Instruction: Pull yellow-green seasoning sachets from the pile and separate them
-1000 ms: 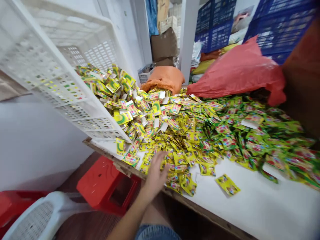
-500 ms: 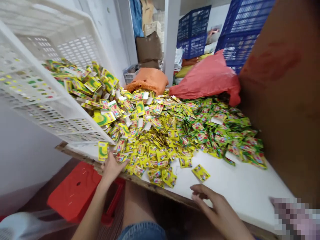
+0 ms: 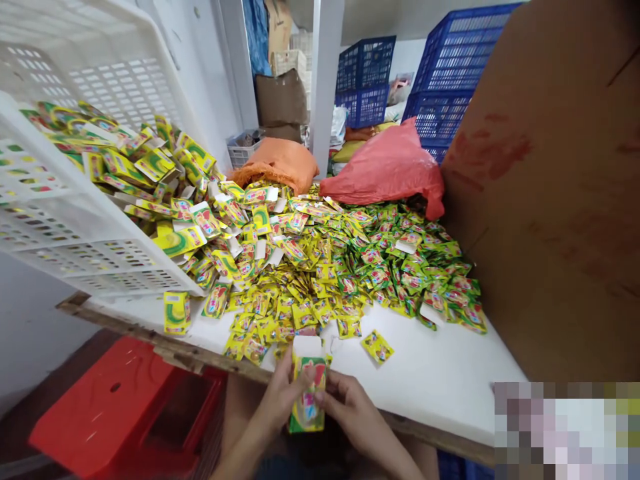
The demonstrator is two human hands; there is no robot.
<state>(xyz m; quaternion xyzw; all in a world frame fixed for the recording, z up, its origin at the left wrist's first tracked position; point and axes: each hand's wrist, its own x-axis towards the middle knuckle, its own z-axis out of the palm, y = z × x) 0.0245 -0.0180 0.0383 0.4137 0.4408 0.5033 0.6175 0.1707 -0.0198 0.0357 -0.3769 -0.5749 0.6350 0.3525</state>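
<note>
A small yellow and green carton [image 3: 309, 390] is held upright over the table's front edge, its white top flap raised. My left hand [image 3: 283, 390] grips its left side, thumb across the front. From the right, my right hand [image 3: 350, 407] pinches the carton's other side with thumb and fingers. Just beyond lie many small yellow sachets [image 3: 305, 313] in a loose heap. Green sachets [image 3: 400, 267] pile up to the right. A single yellow sachet [image 3: 377, 347] lies apart on the white tabletop [image 3: 425, 377]. One flat carton [image 3: 177, 313] rests at the left near the edge.
A tipped white plastic crate [image 3: 145, 267] spills cartons at the left. Orange sack [image 3: 285, 160] and red plastic bag [image 3: 390, 167] lie behind the heap. A tall cardboard sheet [image 3: 550, 233] stands at the right. Below left is a red stool [image 3: 115, 400]; blue crates [image 3: 450, 60] are stacked behind.
My left hand has left the cartons beside the crate and come to the middle with one carton. My right hand has moved left and now holds it too. The view has shifted right.
</note>
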